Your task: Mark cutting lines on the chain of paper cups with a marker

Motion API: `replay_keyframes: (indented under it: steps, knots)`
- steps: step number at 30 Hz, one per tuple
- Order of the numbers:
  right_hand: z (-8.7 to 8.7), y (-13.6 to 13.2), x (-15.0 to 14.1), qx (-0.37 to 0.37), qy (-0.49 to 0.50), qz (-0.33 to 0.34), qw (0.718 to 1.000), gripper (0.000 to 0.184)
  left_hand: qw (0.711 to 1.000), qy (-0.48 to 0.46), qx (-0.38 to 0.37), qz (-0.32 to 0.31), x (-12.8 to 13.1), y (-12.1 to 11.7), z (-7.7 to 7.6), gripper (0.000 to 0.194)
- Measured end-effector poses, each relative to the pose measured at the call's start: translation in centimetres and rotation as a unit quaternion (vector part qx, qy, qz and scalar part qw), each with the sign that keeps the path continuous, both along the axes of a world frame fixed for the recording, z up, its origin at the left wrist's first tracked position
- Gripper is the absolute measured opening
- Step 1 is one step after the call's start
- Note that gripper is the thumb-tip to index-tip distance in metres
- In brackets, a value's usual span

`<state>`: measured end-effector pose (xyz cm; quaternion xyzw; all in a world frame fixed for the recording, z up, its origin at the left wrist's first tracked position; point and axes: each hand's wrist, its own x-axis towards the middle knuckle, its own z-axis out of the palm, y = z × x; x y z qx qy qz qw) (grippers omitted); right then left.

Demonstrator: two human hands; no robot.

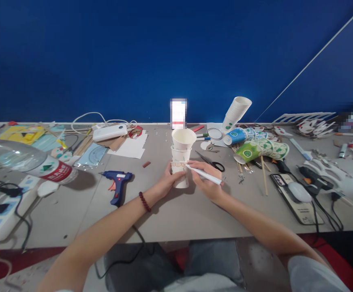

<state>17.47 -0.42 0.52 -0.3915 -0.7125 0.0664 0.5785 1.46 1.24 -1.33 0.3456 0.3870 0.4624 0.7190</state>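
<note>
In the middle of the table stands a column of paper cups (180, 154), the top one with its open rim upward. My left hand (169, 178) wraps round the lowest cup from the left. That cup carries brown curly marks near its upper edge. My right hand (208, 182) grips a white marker (206, 174), its tip at those marks on the cup's right side. Just behind the cups a phone (178, 113) stands upright, its screen blurred out. A pair of scissors (214, 163) lies right of the cups, behind my right hand.
To the left are a blue glue gun (117, 182), a large water bottle (39, 160) and a power strip (9, 207). On the right lie green patterned cups (261, 150), a leaning cup stack (237, 113), a phone (296, 198) and a black glue gun (314, 178) with cables.
</note>
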Motion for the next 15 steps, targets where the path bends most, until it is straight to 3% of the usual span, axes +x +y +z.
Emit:
replay_keyframes:
  steps: [15]
  knots:
    - [0.20,-0.14,0.05,-0.023,0.016,0.015,0.999,0.012,1.000,-0.009,-0.007,-0.002,-0.04,-0.05,0.10,0.064]
